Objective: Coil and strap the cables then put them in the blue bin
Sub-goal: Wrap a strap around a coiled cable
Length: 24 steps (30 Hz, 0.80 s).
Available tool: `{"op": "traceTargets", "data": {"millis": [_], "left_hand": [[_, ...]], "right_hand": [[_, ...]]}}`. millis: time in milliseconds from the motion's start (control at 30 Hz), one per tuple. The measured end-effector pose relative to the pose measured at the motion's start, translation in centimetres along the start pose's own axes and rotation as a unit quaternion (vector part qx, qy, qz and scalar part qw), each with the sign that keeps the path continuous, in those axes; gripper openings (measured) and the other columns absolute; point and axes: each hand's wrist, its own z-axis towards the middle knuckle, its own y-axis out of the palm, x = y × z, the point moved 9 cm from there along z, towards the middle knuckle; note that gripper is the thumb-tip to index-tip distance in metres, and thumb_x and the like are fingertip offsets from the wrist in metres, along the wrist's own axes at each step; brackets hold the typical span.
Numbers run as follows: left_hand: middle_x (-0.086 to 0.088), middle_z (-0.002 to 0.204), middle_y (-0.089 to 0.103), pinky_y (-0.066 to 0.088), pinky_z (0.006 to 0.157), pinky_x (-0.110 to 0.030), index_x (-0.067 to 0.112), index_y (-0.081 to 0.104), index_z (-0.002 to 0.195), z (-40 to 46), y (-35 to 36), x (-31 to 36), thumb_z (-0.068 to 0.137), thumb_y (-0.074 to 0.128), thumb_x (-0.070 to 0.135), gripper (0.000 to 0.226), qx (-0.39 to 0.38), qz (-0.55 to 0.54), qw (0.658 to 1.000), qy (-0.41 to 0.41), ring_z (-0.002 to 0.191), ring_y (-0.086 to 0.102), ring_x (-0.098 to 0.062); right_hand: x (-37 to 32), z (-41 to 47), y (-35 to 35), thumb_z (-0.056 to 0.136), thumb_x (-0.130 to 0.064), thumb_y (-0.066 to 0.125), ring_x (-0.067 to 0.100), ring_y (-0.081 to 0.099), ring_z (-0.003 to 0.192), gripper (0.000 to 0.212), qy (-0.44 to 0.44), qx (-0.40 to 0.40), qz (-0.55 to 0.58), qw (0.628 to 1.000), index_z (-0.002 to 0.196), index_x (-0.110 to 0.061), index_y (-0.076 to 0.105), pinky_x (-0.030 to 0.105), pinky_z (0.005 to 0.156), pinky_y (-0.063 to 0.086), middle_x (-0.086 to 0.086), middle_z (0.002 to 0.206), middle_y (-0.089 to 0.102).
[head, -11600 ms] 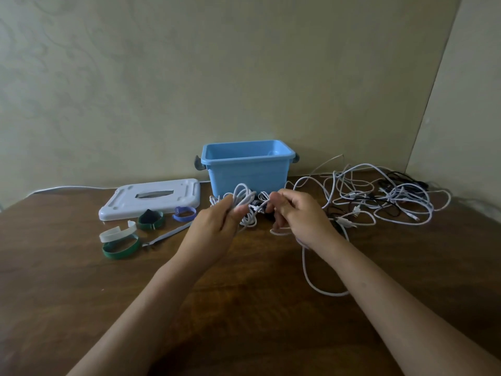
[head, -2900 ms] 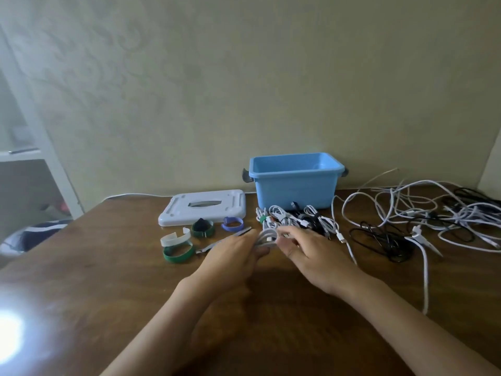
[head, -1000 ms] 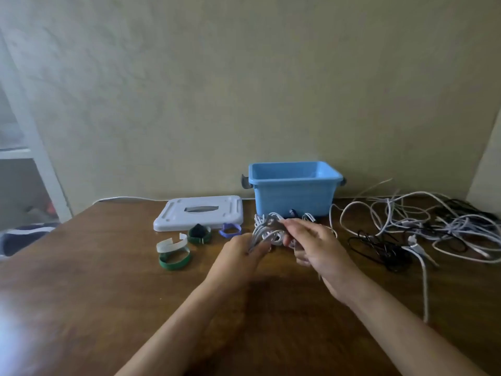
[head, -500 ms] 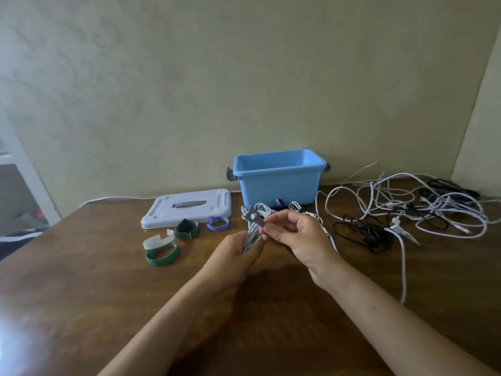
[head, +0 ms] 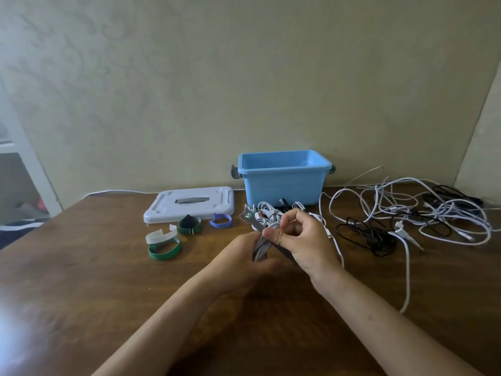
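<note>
Cable bundle: our left hand grips its coils, our right hand pinches a grey strap around it, near blue bin.

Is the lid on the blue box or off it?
Off. The blue bin stands open at the top, and its white lid lies flat on the table to its left.

Left hand: curled, gripping the coiled white cable. Right hand: just right of it, thumb and fingers pinching.
</note>
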Motion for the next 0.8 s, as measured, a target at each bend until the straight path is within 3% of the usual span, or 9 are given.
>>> {"op": "traceTargets", "data": {"millis": [33, 100, 133, 200, 267, 500, 600, 800], "left_hand": [[0.012, 0.071, 0.062, 0.041, 0.053, -0.016, 0.030, 0.056, 0.085, -0.1, 0.1, 0.4, 0.090, 0.072, 0.028, 0.017, -0.004, -0.005, 1.000, 0.009, 0.057, 0.051, 0.002], [0.020, 0.064, 0.061, 0.040, 0.053, -0.010, 0.032, 0.054, 0.085, -0.2, 0.1, 0.5, 0.090, 0.068, 0.034, 0.016, -0.011, -0.033, 0.999, 0.006, 0.055, 0.054, 0.006], [0.016, 0.063, 0.060, 0.042, 0.053, -0.013, 0.026, 0.056, 0.086, -0.4, 0.1, 0.5, 0.091, 0.063, 0.039, 0.016, -0.013, -0.059, 0.998, -0.001, 0.052, 0.053, 0.003], [0.005, 0.064, 0.056, 0.045, 0.051, -0.028, 0.007, 0.057, 0.091, -0.5, -0.1, 0.2, 0.089, 0.052, 0.050, 0.044, -0.001, -0.104, 0.994, -0.022, 0.048, 0.051, -0.006], [0.001, 0.060, 0.053, 0.044, 0.046, -0.030, -0.002, 0.056, 0.093, -0.5, -0.3, -0.5, 0.091, 0.045, 0.054, 0.057, 0.022, -0.131, 0.990, -0.048, 0.044, 0.048, -0.011], [-0.012, 0.066, 0.043, 0.034, 0.040, -0.026, -0.011, 0.053, 0.099, -0.4, -0.1, -1.4, 0.107, 0.037, 0.034, 0.049, 0.056, -0.193, 0.975, -0.098, 0.043, 0.038, -0.014], [-0.008, 0.062, 0.043, 0.033, 0.039, -0.025, -0.003, 0.054, 0.092, -0.4, -0.3, -1.8, 0.107, 0.036, 0.036, 0.045, 0.065, -0.215, 0.968, -0.114, 0.041, 0.038, -0.012], [-0.004, 0.057, 0.046, 0.034, 0.038, -0.026, 0.003, 0.054, 0.082, -0.5, -1.3, -2.1, 0.107, 0.037, 0.035, 0.044, 0.107, -0.202, 0.967, -0.109, 0.041, 0.039, -0.014]], "right_hand": [[0.1, 0.1, -0.1, 0.074, -0.027, 0.089, 0.016, 0.071, 0.075, 0.034, 0.000, 0.005, -0.005, 1.000, 0.081, -0.018, 0.057, 0.035, 0.076, 0.054, -0.008, 0.063, 0.067], [0.1, 0.1, -0.3, 0.073, -0.027, 0.089, 0.014, 0.068, 0.069, 0.037, -0.006, 0.009, -0.013, 1.000, 0.082, -0.016, 0.055, 0.032, 0.070, 0.053, -0.008, 0.060, 0.066], [-0.1, 0.1, -0.3, 0.073, -0.027, 0.090, 0.011, 0.063, 0.064, 0.038, -0.012, 0.010, -0.016, 1.000, 0.081, -0.015, 0.054, 0.030, 0.066, 0.051, -0.007, 0.059, 0.065], [-0.3, 0.1, -0.2, 0.072, -0.026, 0.090, 0.008, 0.058, 0.061, 0.039, -0.021, 0.006, -0.031, 0.999, 0.081, -0.015, 0.054, 0.025, 0.062, 0.049, -0.003, 0.061, 0.065], [-0.5, 0.0, -0.2, 0.072, -0.029, 0.090, 0.005, 0.060, 0.063, 0.039, -0.030, 0.003, -0.049, 0.998, 0.082, -0.015, 0.055, 0.019, 0.061, 0.049, -0.002, 0.066, 0.067], [-0.7, 0.0, 0.3, 0.078, -0.035, 0.086, -0.002, 0.064, 0.067, 0.031, -0.051, -0.010, -0.082, 0.995, 0.085, -0.023, 0.058, 0.014, 0.063, 0.046, -0.006, 0.072, 0.070], [-1.0, -0.1, 0.5, 0.077, -0.025, 0.088, 0.000, 0.069, 0.076, 0.029, -0.062, -0.031, -0.076, 0.995, 0.088, -0.020, 0.062, 0.012, 0.068, 0.049, -0.009, 0.078, 0.074], [-1.5, -0.1, 0.8, 0.078, -0.016, 0.088, 0.008, 0.071, 0.085, 0.028, -0.107, -0.045, -0.091, 0.989, 0.090, -0.023, 0.064, 0.023, 0.077, 0.056, -0.005, 0.088, 0.075]]}}
